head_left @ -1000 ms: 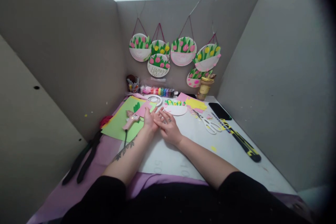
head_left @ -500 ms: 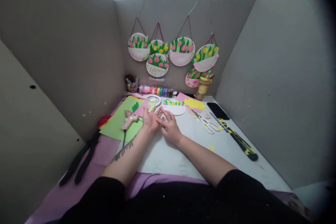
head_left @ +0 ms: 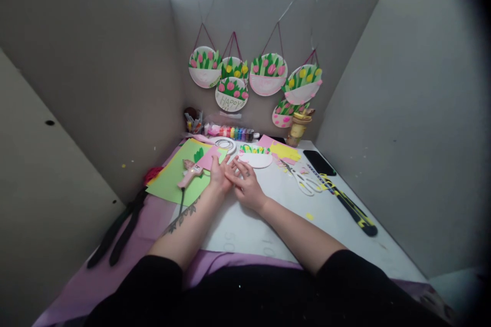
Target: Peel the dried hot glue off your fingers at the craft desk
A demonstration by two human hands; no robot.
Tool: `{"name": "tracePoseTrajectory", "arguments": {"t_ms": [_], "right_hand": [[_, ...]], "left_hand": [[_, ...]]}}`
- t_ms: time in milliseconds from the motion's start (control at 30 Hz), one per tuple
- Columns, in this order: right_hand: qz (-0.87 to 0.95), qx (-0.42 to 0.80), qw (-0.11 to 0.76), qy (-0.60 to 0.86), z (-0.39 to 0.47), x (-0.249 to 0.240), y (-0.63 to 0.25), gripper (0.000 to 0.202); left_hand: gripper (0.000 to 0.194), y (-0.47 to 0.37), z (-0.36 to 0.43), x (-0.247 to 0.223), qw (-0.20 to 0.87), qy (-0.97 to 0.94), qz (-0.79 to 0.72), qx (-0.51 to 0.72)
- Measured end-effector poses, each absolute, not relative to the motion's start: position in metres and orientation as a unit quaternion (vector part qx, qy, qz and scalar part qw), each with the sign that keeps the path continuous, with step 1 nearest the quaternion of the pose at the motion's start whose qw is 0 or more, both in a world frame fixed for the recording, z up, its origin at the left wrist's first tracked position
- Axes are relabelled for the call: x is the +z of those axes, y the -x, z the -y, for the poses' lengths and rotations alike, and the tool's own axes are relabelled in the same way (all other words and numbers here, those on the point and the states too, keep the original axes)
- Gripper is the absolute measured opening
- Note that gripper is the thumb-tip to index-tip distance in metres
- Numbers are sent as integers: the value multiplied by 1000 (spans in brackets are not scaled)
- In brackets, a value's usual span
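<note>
My left hand (head_left: 220, 176) is palm up over the table, its fingers spread and nothing visible in it. Fingertips of my right hand (head_left: 247, 188) rest against the left palm and fingers; they are stretched out, and no object shows between them. Just beyond both hands lies a white paper-plate pocket (head_left: 258, 161) with green leaves and pink and yellow tulips along its top. Left of my left hand, a pink glue gun (head_left: 188, 178) lies on green paper (head_left: 164, 185), with a piece of pink paper (head_left: 209, 158) beside it.
White-handled scissors (head_left: 307, 185), a black-and-yellow utility knife (head_left: 356, 214) and a phone (head_left: 319, 162) lie on the right. Yellow paper (head_left: 286, 152), a tape roll (head_left: 231, 147) and paint pots (head_left: 236, 134) are farther back. Finished plates (head_left: 267, 86) hang on the grey back panel.
The fingers of my right hand have shifted slightly left across my left palm, and the hands overlap more. Objects on the table stay where they were.
</note>
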State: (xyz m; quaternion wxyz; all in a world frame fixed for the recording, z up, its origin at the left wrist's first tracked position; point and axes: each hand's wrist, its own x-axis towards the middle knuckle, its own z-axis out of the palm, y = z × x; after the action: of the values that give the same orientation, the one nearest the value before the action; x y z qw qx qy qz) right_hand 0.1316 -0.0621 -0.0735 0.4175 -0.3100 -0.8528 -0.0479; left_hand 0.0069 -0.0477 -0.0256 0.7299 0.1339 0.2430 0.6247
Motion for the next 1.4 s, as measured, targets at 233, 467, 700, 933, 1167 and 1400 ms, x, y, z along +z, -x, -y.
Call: {"name": "tracePoseTrajectory", "arguments": {"t_ms": [233,467,700,933,1167,1400], "right_hand": [[850,-50,384,356,60,-72,-130,64],[850,-23,380,365,56,-71,-129,66],[842,-24,412,347,55,-68,-133,61],[845,-38,398,356,59,-65,-130,58],[842,-43,404,355,59,-66,-132,63],[850,-46,413,324,58,-66,-134,55]], "left_hand": [[66,-9,49,-25,743,-89,-223,625],[70,-6,41,-31,746,-48,-191,636],[74,-3,37,-36,741,-72,-169,645],[71,-4,41,-34,743,-85,-182,638],[81,-4,44,-31,747,-112,-174,632],[84,-3,44,-31,744,-129,-170,633]]}}
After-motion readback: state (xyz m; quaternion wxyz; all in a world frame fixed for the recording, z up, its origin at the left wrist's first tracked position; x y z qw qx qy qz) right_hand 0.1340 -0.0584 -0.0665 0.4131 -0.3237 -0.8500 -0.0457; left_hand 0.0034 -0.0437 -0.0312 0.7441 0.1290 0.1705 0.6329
